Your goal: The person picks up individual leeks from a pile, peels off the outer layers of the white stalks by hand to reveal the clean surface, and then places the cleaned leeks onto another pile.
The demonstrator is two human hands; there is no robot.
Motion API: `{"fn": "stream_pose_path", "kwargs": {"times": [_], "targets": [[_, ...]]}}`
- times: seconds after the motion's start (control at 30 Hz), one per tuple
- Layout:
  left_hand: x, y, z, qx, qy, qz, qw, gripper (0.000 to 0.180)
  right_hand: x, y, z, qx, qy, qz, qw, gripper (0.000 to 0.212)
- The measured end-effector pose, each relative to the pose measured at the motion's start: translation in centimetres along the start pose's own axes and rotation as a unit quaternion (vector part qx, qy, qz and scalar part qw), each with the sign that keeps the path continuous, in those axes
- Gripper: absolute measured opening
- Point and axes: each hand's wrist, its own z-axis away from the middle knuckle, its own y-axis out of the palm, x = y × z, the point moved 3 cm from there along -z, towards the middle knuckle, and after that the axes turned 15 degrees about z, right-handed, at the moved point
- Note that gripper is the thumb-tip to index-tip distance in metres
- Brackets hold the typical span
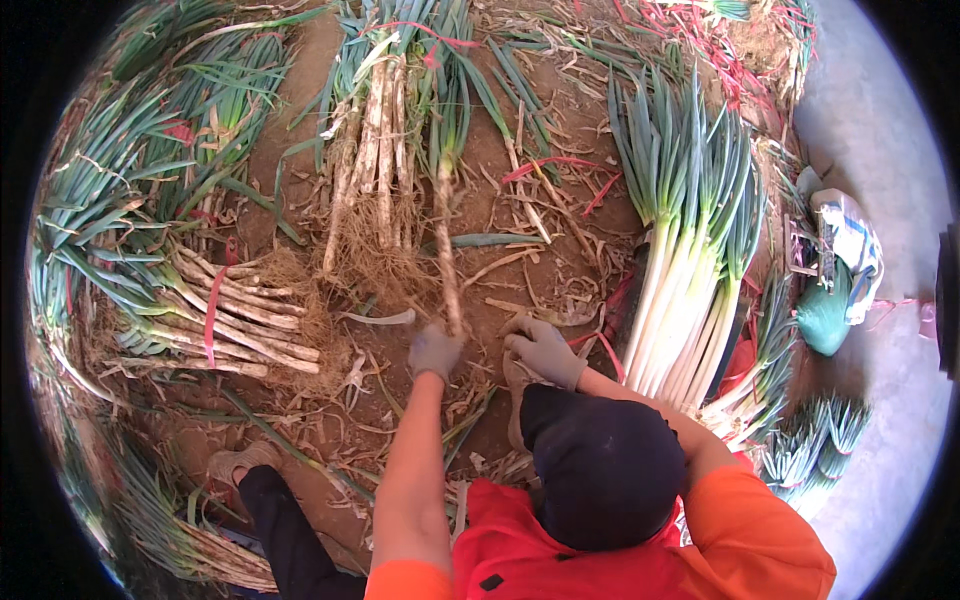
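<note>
My left hand point(435, 352), in a grey glove, is closed around the root end of a long green onion. This green onion point(446, 235) points away from me, its stem brown with soil and its green leaves at the far end. Just to the right is my gloved right hand point(545, 352), apart from that stem, with fingers bent inward; whatever they may hold is hidden. Beyond both hands lies a loose pile of unpeeled green onions point(378, 150) with tangled roots. To the right rests a stack of cleaned green onions point(672, 290) with white stems.
On the left lies a bundle of soiled green onions point(235, 318) tied with red ribbon. Dry peelings point(560, 290) litter the brown ground. Red ribbons point(700, 50) are strewn at the far right. A green bag point(825, 310) sits on the pale floor point(890, 400) at right.
</note>
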Motion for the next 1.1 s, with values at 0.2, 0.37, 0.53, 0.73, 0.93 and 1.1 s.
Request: {"fn": "stream_pose_path", "kwargs": {"times": [0.2,0.37,0.53,0.73,0.93,1.1], "targets": [[1.3,-1.8,12.6,0.061,0.103,0.135,0.984,0.048,3.2,-0.3,-1.0,0.048,0.125,-0.325,0.936,0.050],[4.5,-5.7,25.2,0.091,0.086,0.121,0.985,0.047,6.6,2.8,-5.0,0.208,0.040,-0.488,0.847,0.041],[7.3,-7.2,30.7,-0.065,0.228,0.150,0.960,0.043,13.8,0.7,-1.2,0.209,0.016,-0.492,0.845,0.021],[7.6,-4.5,28.8,-0.060,0.133,0.465,0.873,0.034,22.1,-0.1,2.9,0.318,-0.108,-0.476,0.813,0.020],[6.4,-3.9,28.2,-0.002,0.270,0.487,0.831,0.033,27.8,-5.1,6.4,0.155,-0.139,-0.350,0.913,0.020],[7.9,-4.2,29.0,0.013,0.265,0.414,0.871,0.038,27.7,-6.8,6.3,0.073,-0.167,-0.380,0.907,0.022]]}}
